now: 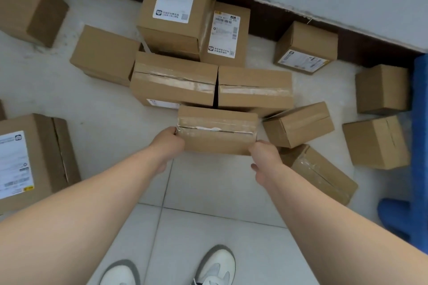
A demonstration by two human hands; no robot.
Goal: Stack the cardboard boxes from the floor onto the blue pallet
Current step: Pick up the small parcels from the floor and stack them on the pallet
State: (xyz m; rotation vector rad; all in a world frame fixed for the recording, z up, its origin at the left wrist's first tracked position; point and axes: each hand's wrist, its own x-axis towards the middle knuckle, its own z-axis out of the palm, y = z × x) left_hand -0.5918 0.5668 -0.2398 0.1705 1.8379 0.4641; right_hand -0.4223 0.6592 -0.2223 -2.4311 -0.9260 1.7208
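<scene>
Now taped box [217, 131], left hand [167, 143], right hand [264, 157] gripping its ends.

1. The small brown cardboard box [217, 131] is matt corrugated paperboard, its seam sealed with glossy, wrinkled clear tape.
2. The tall brown cardboard box [176, 4] bears a smooth white paper label.
3. The pale tiled floor [208, 192] looks smooth and faintly glossy.
4. The blue pallet [420, 122] looks like matt plastic.

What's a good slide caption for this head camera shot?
Left hand and right hand grip a taped box by its ends among scattered boxes; blue pallet at right.
</scene>
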